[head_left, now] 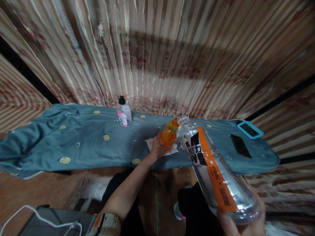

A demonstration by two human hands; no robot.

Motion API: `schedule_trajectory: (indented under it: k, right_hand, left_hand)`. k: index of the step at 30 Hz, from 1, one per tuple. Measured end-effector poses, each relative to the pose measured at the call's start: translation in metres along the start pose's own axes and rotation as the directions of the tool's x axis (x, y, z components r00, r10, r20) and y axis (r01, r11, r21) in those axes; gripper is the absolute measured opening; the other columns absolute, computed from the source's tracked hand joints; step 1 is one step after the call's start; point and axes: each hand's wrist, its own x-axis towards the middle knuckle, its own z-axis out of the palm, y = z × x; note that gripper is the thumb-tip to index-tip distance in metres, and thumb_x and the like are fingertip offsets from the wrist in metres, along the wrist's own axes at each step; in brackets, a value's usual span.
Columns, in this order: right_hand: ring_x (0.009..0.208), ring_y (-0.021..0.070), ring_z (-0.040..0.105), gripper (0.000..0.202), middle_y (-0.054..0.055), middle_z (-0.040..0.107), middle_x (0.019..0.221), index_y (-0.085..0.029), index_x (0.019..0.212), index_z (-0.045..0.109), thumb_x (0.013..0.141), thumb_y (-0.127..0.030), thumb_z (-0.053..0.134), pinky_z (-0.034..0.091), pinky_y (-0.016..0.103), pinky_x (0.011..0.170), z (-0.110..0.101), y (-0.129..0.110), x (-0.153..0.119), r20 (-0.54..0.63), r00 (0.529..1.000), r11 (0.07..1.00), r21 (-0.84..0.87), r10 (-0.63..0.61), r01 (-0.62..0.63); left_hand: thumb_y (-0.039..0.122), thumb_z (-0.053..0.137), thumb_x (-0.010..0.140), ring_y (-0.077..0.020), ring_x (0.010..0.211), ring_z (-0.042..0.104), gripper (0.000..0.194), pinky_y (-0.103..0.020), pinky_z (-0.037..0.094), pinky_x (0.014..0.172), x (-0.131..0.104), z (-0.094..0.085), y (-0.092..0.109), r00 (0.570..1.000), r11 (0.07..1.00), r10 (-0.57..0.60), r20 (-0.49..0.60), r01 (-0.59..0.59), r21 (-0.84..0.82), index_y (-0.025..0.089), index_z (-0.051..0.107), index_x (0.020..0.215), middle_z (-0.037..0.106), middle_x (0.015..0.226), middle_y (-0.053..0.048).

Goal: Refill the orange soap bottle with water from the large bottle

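My left hand is closed around a small translucent orange bottle, which leans to the right above the cloth. A crumpled white tissue lies beneath it. In my right hand is a large clear plastic bottle with an orange and silver label. I grip it near its base, and it tilts so that its open neck points up and left, beside the orange bottle's mouth. Whether the two necks touch I cannot tell. No cap shows on either bottle.
A clear bottle with black cap and pink label stands left on the blue-green cloth. To the right lie a blue-framed digital clock and a dark phone. Striped curtains hang behind. A white cable crosses the lower left.
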Motion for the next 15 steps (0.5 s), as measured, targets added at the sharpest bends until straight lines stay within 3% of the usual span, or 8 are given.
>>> schedule_trajectory:
  k: [15]
  right_hand:
    - [0.112,0.0328,0.061,0.095,0.016,0.061,0.127,-0.010,0.147,0.050,0.079,-0.074,0.069,0.048,0.044,0.098,-0.0015,-0.0016,0.0013,0.011,1.000,0.999,0.031,-0.015,0.015]
  left_hand:
    - [0.013,0.085,0.063,-0.0250,0.099,0.076,0.058,-0.043,0.063,0.092,0.0005,0.0016,-0.0013,1.000,1.000,0.013,0.009,-0.014,0.014,0.023,0.056,0.112,0.077,0.107,-0.003]
